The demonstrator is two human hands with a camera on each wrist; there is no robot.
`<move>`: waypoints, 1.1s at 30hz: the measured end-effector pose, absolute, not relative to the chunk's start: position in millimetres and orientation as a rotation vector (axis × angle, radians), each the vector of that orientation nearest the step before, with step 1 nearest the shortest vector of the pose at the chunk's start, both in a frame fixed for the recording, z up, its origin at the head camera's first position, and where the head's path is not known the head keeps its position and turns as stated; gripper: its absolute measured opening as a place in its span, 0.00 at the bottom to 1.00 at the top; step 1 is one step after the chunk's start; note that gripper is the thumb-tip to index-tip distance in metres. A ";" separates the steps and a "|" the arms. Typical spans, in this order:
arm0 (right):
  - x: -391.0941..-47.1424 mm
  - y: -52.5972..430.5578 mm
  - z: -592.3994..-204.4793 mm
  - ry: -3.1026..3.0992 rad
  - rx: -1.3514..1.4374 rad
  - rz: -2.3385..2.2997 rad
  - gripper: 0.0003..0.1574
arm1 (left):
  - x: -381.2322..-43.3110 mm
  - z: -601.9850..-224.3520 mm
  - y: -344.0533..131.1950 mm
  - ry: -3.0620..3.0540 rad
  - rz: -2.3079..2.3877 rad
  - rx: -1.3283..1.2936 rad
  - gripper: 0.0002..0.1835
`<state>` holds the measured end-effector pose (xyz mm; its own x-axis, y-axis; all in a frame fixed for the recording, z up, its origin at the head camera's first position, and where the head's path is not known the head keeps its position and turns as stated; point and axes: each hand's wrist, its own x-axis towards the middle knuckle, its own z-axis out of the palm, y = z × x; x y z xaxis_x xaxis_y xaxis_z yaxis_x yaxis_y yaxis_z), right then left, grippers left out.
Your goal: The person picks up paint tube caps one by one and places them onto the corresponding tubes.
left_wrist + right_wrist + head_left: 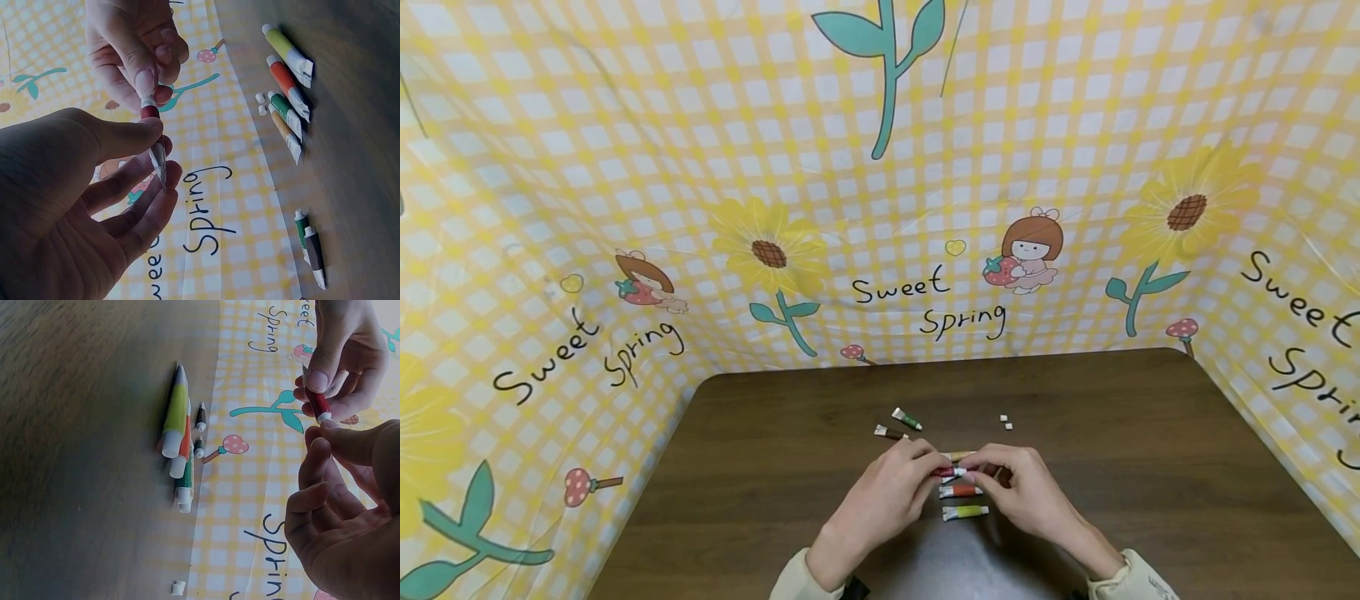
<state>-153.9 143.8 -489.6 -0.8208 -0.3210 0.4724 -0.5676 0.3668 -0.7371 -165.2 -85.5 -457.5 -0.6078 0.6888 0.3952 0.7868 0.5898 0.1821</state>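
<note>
Above the table, my left hand (pixel 895 485) holds a small red paint tube (pixel 317 402) between thumb and fingers, with its crimped silver end toward the palm. My right hand (pixel 1028 490) pinches the white cap end (pixel 147 99) of that same tube with thumb and index finger. Under and beside the hands lies a row of tubes: a yellow-green tube (pixel 967 512), an orange tube (pixel 961 492), a dark green tube (pixel 285 111) and an ochre tube (pixel 284 133). In the head view the hands partly hide this row.
Farther back on the brown table (pixel 760 467) lie another green tube (pixel 908 419) and a dark brown tube (pixel 889 432), left of the row. Two small white caps (pixel 1003 418) sit at the back right. A yellow checked cloth (pixel 820 167) hangs around the table's back and sides.
</note>
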 end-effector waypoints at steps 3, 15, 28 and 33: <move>-153.8 143.7 -490.2 -2.385 0.788 1.431 0.12 | -164.6 -457.8 -85.2 -2.535 -0.497 -1.211 0.07; -153.0 141.3 -493.3 -2.401 0.776 1.461 0.07 | -165.9 -460.8 -85.2 -2.457 -0.481 -1.251 0.07; -151.0 141.0 -493.9 -2.530 0.741 1.525 0.13 | -164.6 -459.4 -84.6 -2.441 -0.493 -1.263 0.07; -152.1 142.3 -494.5 -2.514 0.705 1.489 0.13 | -165.3 -459.1 -84.7 -2.451 -0.494 -1.261 0.06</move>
